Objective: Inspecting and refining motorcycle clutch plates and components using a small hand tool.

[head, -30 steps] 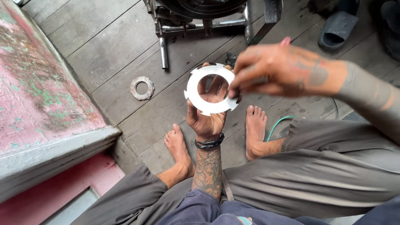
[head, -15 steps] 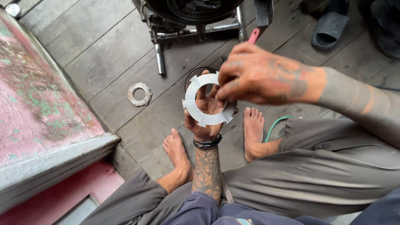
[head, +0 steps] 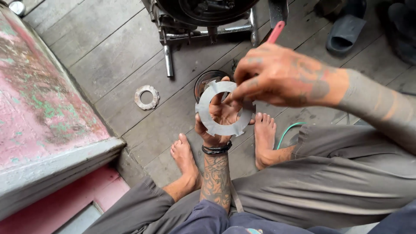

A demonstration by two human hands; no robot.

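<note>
The left hand (head: 219, 119) is palm up with the fingers curled loosely, cradling a flat grey metal ring plate (head: 225, 108) with little tabs around its outer edge. The right hand (head: 281, 76) comes in from the right, fingertips pinched on the plate's upper right rim, and it looks like there's a red handle (head: 276, 31) tucked in that hand too, sticking up past the knuckles, though I can't see what tool it belongs to. So the plate is held between both hands, up in the air above the bare feet (head: 225, 147) and the plank floor (head: 108, 52), not resting on anything. As for progress, I'd say it's mid-way at best: the plate is out and in hand, a second toothed ring (head: 146, 97) lies loose on the boards off to the left, and a dark round part (head: 208, 80) sits on the floor just behind the hands, so stuff is apart and nothing looks put back yet. The plate's a ring, so no real long axis; its flat face is turned up toward the person, tilted a bit, hole showing the palm through it. Engine-looking machinery (head: 203, 17) sits at the top, a pink worn ledge (head: 43, 108) on the left.
</note>
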